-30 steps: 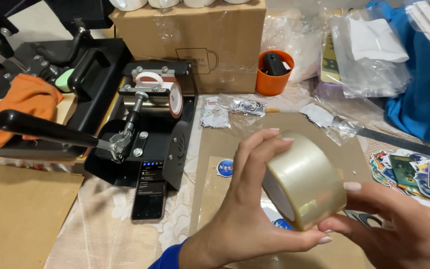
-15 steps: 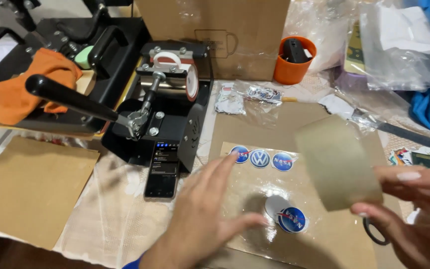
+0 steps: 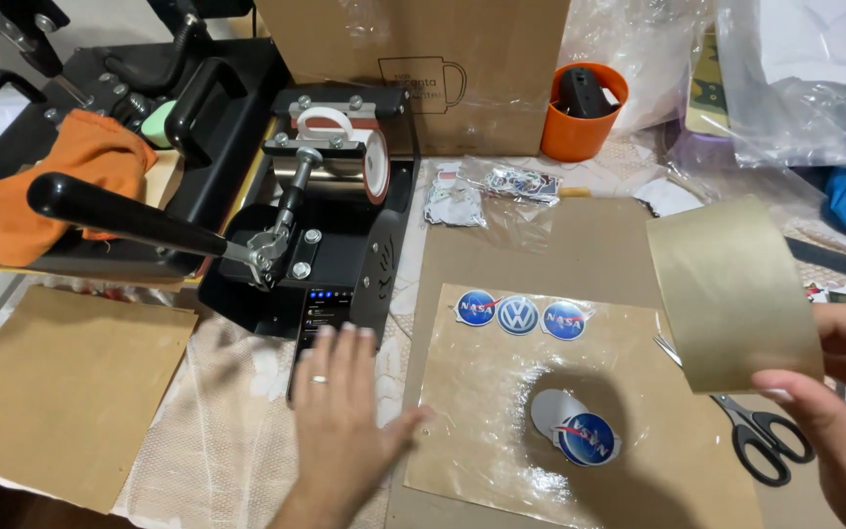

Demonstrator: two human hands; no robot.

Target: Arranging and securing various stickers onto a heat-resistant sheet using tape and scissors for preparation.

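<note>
cluttered table (image 3: 247, 460) below. tape roll (image 3: 731, 294) sits pinched in the right hand (image 3: 834, 411), fingers (image 3: 785, 384) clamped on its lower edge, above scissors (image 3: 761, 431). left of the tape, left hand (image 3: 345, 421) lies flat, fingers spread, beside stickers (image 3: 580, 436) and mug press (image 3: 330, 235).

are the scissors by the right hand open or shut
Shut: the black-handled scissors lie flat on the brown cardboard sheet, blades together, partly hidden behind the tan tape roll.
</note>
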